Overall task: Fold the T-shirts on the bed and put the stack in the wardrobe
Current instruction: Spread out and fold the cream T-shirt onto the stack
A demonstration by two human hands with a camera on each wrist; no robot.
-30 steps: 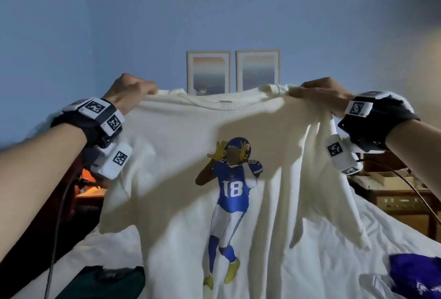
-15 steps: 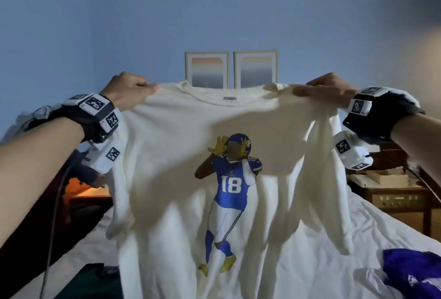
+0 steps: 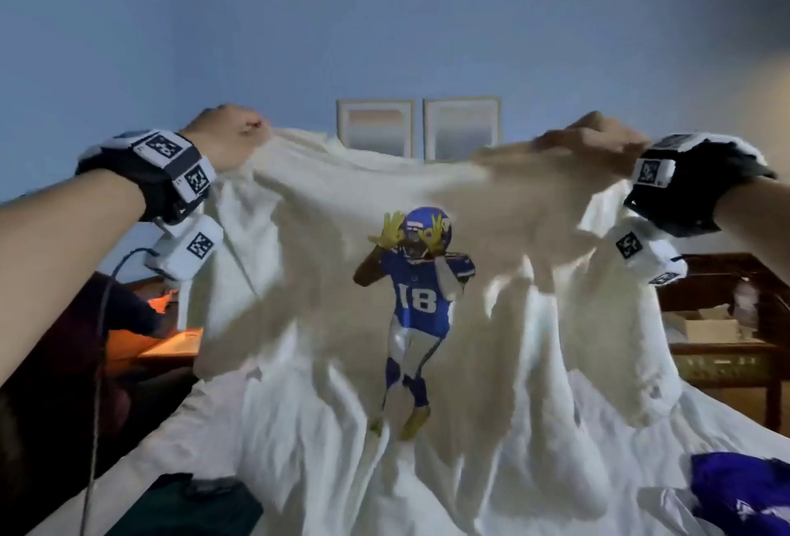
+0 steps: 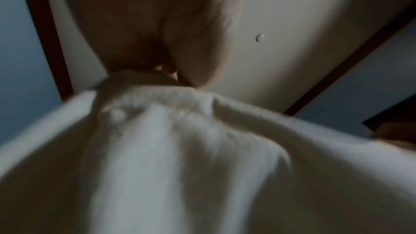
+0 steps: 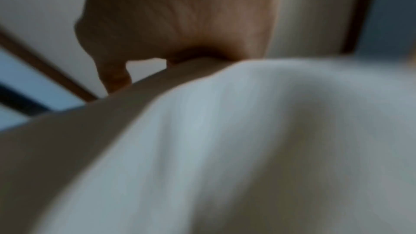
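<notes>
A cream T-shirt (image 3: pixel 325 261) printed with a football player numbered 18 is held up over the bed (image 3: pixel 179 441), billowing and rippled. My left hand (image 3: pixel 233 135) grips its left shoulder, my right hand (image 3: pixel 594 142) grips its right shoulder. The collar sags between them. In the left wrist view my fingers (image 4: pixel 198 56) pinch bunched cloth (image 4: pixel 180 149). The right wrist view shows blurred cloth (image 5: pixel 247 140) under my right hand (image 5: pixel 180 29). A dark green T-shirt (image 3: pixel 184 510) lies at the bed's near left, a purple T-shirt (image 3: pixel 744 493) at the near right.
Two framed pictures (image 3: pixel 419 129) hang on the blue wall behind. A dark wooden bedside table (image 3: pixel 726 347) with a box stands at the right. A lit orange surface (image 3: pixel 158 343) is at the left. A cable (image 3: pixel 98 364) hangs from my left wrist.
The shirt has swung outward and down toward the bed, its top edge now sagging and the cloth rippling. Both hands keep their hold and have spread slightly apart.
</notes>
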